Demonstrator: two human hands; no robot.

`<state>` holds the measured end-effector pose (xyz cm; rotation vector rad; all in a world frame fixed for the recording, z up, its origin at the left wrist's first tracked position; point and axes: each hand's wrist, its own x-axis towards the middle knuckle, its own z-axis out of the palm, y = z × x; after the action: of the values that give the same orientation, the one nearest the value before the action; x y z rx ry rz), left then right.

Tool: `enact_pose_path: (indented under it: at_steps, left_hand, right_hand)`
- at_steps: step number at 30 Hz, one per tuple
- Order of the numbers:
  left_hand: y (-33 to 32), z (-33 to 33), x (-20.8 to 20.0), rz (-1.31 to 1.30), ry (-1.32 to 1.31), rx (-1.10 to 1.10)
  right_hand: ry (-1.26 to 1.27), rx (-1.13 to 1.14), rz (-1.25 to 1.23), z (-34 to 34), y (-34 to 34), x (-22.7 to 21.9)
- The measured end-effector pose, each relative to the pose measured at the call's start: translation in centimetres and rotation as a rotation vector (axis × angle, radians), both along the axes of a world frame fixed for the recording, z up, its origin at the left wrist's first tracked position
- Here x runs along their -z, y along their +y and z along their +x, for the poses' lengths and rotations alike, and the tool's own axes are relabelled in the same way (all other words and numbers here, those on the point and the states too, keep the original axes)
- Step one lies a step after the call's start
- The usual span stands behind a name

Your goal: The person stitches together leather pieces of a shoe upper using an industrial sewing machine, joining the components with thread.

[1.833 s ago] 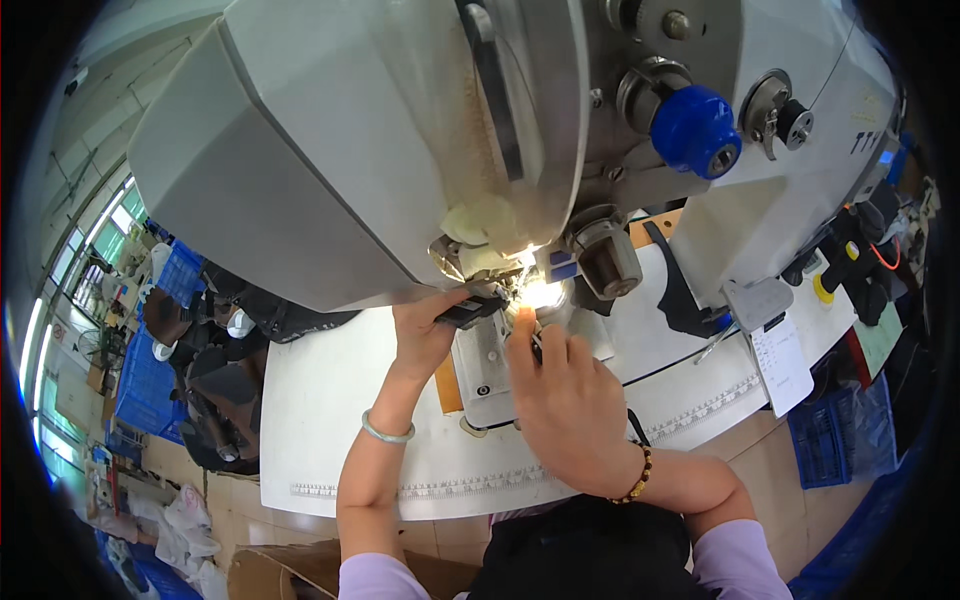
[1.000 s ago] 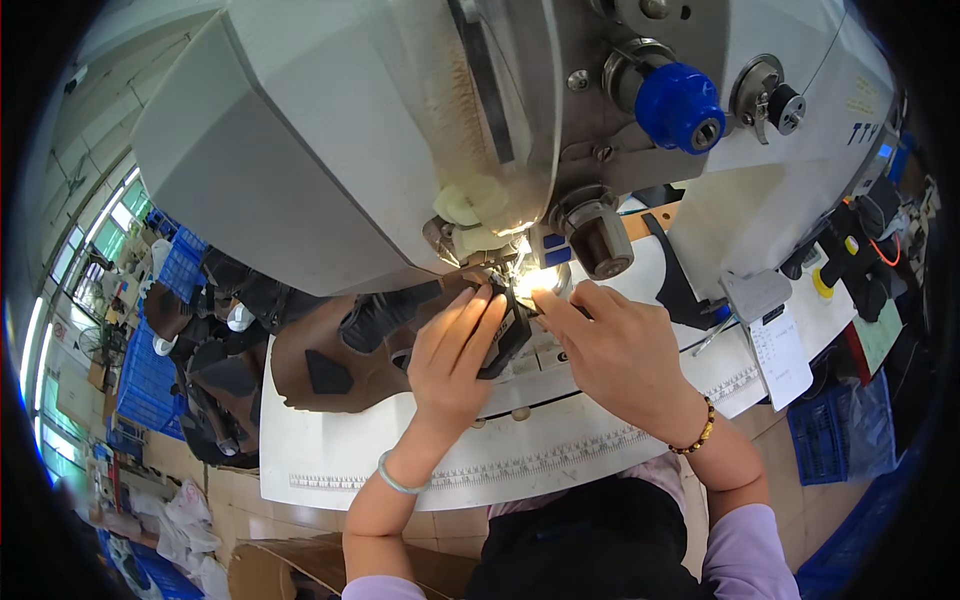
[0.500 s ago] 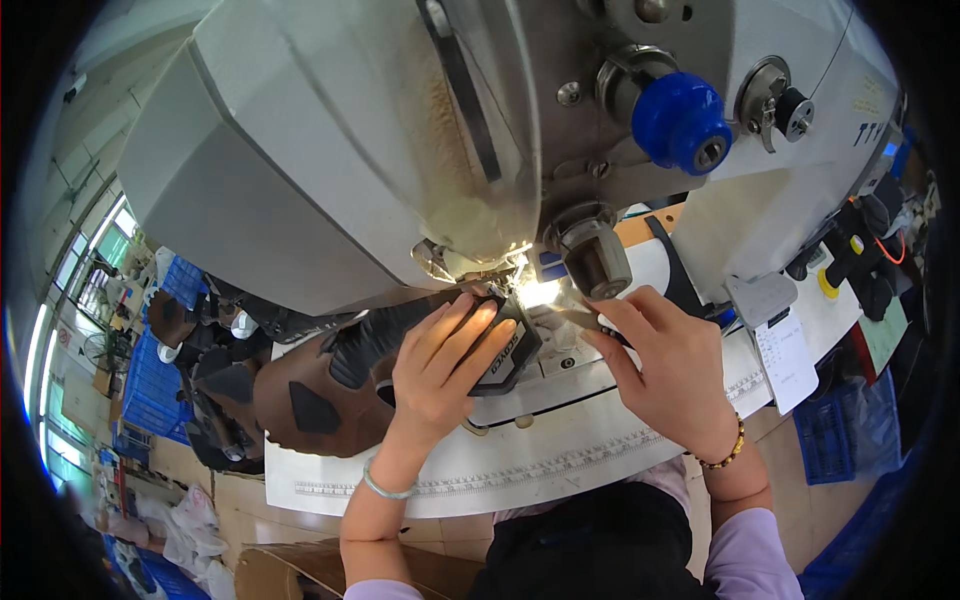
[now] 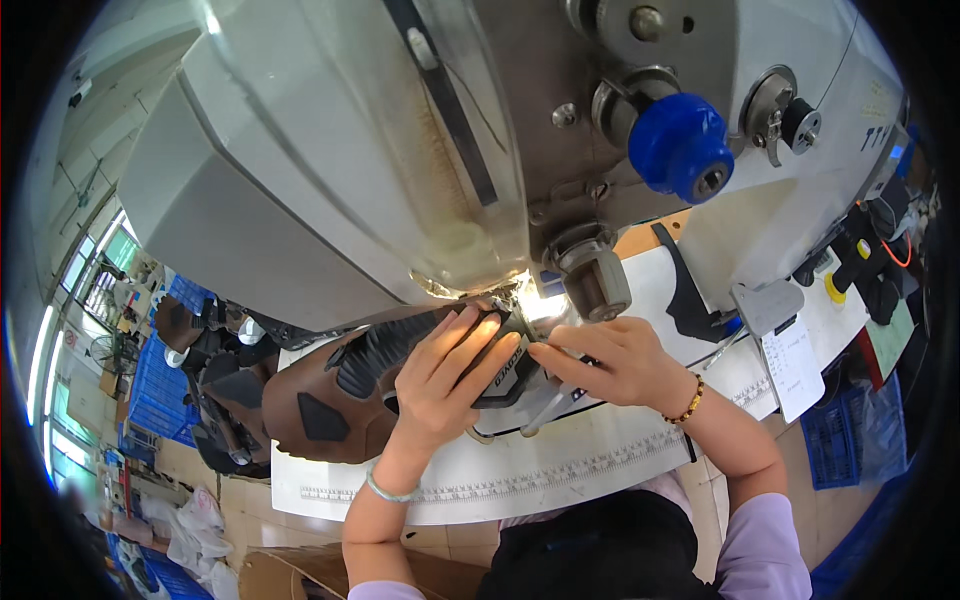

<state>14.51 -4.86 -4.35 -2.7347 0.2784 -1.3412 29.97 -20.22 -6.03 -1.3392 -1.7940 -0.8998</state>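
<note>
A brown and black leather piece, seemingly a boot upper (image 4: 285,418), lies on the sewing machine's white table, its black panel close to the lit needle area (image 4: 540,302). My left hand (image 4: 440,385) holds it there, fingers laid over the black panel and thumb hidden. Close beside them, my right hand (image 4: 615,365) is pinched at the panel's right edge. Something small and dark shows under its fingers, too hidden to name. The machine head (image 4: 330,150) hangs over both hands.
A ruler strip (image 4: 500,488) runs along the white table's front. Further leather pieces (image 4: 232,385) and a blue crate (image 4: 160,388) are at the left. A paper card (image 4: 790,368) hangs at the right. A blue knob (image 4: 680,145) juts from the machine. A cardboard box (image 4: 265,575) stands below.
My right hand has moved left and down from beside the needle area to the panel's edge, its fingers now close to the left ones. My left hand keeps its place on the leather.
</note>
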Motion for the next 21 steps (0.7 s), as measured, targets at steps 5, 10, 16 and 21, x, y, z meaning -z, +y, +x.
enact_pose_path:
  at_steps: [5, 10, 16, 21]
  left_hand:
    - [-0.1, -0.1, -0.1, 0.036, 0.006, -0.026]
    - [-0.4, 0.3, -0.1, 0.034, -0.01, -0.026]
    - [-0.1, 0.5, -0.1, 0.032, -0.032, -0.021]
    - [0.5, 0.6, -0.1, 0.051, -0.041, -0.007]
  right_hand:
    - [0.034, -0.058, 0.05, 0.2, 0.4, 0.8]
    - [0.095, -0.119, 0.087, 0.5, 0.8, 1.1]
    - [0.158, -0.113, 0.033, 0.3, 0.8, 1.6]
    - [0.116, -0.073, 0.039, 0.1, 0.8, 1.4]
